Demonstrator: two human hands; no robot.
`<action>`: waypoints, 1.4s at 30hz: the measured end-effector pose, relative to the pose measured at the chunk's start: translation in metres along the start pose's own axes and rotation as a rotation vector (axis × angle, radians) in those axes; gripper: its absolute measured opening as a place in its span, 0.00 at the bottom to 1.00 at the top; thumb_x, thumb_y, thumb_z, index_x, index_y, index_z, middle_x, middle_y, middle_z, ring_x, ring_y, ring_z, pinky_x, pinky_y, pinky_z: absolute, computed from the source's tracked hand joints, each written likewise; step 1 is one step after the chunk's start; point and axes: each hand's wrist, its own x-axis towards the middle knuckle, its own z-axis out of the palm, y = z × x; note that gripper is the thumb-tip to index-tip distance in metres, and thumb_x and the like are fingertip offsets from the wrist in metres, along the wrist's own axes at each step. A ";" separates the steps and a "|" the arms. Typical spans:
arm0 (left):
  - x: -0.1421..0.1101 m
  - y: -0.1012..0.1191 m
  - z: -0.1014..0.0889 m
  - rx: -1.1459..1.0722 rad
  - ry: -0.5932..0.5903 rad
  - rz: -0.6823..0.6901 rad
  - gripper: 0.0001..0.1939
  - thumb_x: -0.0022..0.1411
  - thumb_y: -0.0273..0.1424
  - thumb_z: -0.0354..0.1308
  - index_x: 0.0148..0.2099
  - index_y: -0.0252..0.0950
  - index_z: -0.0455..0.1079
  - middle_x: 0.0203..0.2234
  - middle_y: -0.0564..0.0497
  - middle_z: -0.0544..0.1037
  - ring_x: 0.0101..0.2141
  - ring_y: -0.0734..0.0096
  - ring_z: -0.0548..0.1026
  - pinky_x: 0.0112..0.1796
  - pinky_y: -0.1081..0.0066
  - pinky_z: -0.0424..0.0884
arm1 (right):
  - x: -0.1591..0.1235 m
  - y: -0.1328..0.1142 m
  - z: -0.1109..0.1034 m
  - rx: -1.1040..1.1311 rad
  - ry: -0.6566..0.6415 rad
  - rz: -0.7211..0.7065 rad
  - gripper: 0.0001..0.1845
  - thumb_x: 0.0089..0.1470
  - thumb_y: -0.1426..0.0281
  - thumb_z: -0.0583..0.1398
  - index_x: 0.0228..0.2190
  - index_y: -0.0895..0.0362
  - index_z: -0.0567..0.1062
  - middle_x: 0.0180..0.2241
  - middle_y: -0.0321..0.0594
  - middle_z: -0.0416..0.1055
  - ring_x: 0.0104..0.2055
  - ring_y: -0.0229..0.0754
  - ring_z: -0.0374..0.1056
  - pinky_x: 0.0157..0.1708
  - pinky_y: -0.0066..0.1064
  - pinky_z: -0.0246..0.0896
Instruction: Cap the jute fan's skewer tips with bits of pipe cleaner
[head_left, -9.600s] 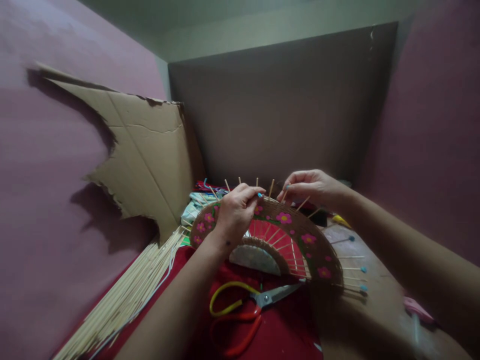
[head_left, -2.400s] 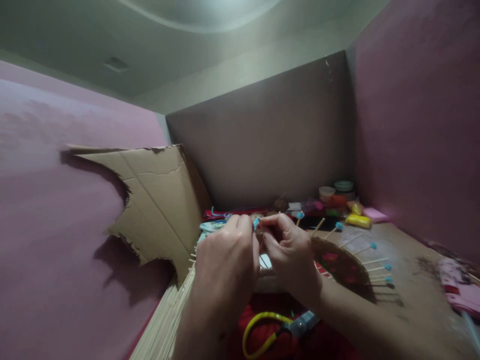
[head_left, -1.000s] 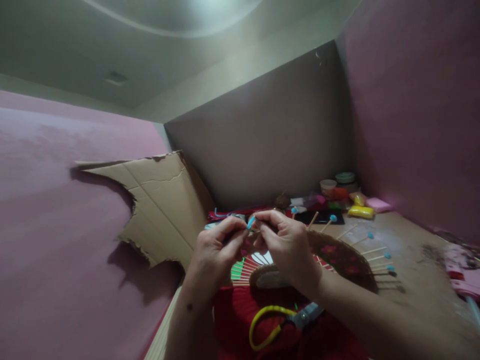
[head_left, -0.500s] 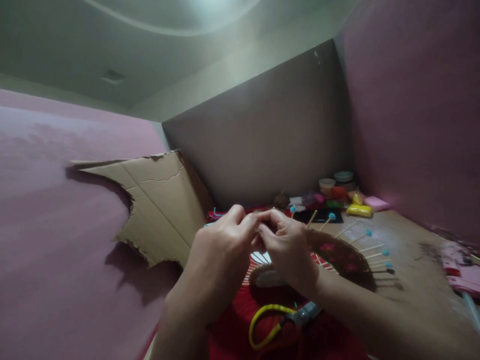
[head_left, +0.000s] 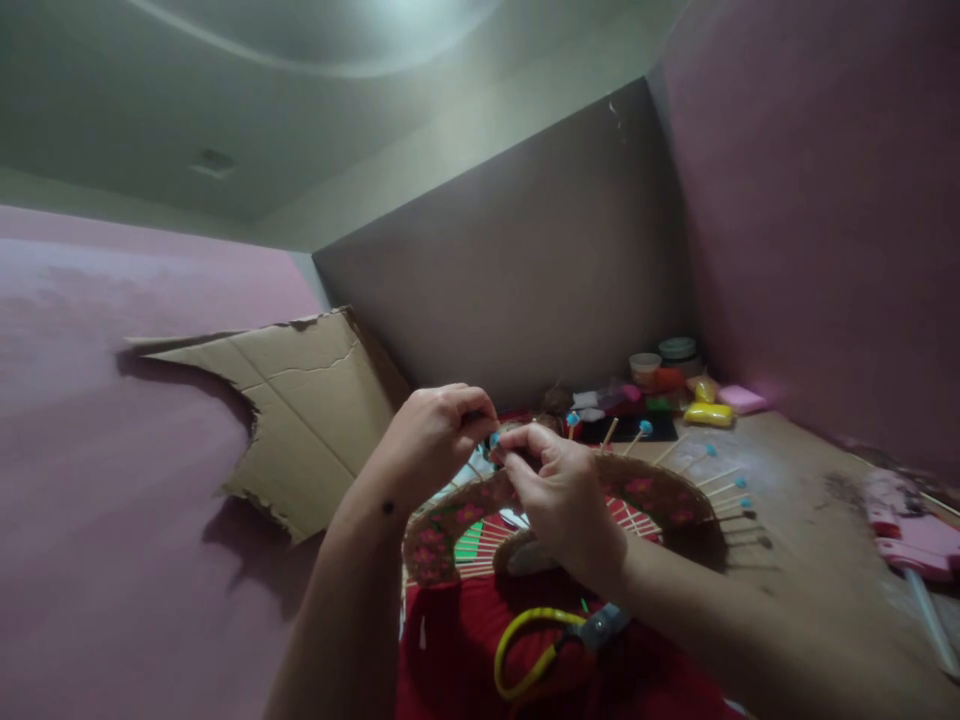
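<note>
My right hand [head_left: 562, 490] pinches a small blue ball [head_left: 494, 440] between thumb and forefinger, over the top edge of an arched craft piece. Just left of it, my left hand [head_left: 439, 430] is closed with its fingertips together; anything in them is too small to make out. The craft piece is a brown arched band [head_left: 431, 545] painted with pink flowers. Thin sticks fan out through it, several tipped with blue balls such as this blue tip [head_left: 646, 428]. My right hand hides part of the band and its smaller inner arch [head_left: 517, 550].
Yellow-handled scissors [head_left: 529, 640] lie on red cloth [head_left: 450, 660] in front. A torn cardboard sheet [head_left: 300, 410] leans at left. Yellow packets [head_left: 709, 414], a cup [head_left: 645, 368] and a pink block [head_left: 742, 400] stand behind. A pink glue gun [head_left: 911, 540] lies at right.
My left hand has lifted and drawn slightly left, apart from my right. The blue ball and the left part of the flowered band now show. The view has shifted slightly.
</note>
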 end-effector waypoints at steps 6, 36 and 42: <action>-0.014 0.003 -0.001 0.238 0.066 0.106 0.10 0.59 0.28 0.52 0.26 0.35 0.70 0.26 0.51 0.68 0.31 0.70 0.63 0.34 0.69 0.60 | 0.001 0.000 -0.001 0.050 -0.007 0.013 0.06 0.49 0.77 0.55 0.27 0.59 0.72 0.16 0.33 0.68 0.18 0.33 0.66 0.21 0.23 0.60; 0.006 -0.016 -0.010 -0.311 -0.225 -0.042 0.09 0.54 0.33 0.56 0.28 0.33 0.71 0.21 0.54 0.70 0.24 0.79 0.65 0.26 0.78 0.61 | 0.000 -0.002 -0.001 0.053 -0.017 0.026 0.06 0.48 0.76 0.55 0.27 0.59 0.73 0.21 0.36 0.70 0.24 0.34 0.65 0.24 0.24 0.59; -0.004 -0.022 -0.006 -0.401 -0.244 -0.113 0.08 0.54 0.33 0.55 0.28 0.32 0.70 0.20 0.55 0.68 0.24 0.78 0.64 0.25 0.77 0.61 | -0.001 -0.003 -0.002 0.051 -0.040 0.022 0.07 0.48 0.75 0.55 0.26 0.59 0.73 0.20 0.36 0.69 0.22 0.33 0.64 0.23 0.24 0.58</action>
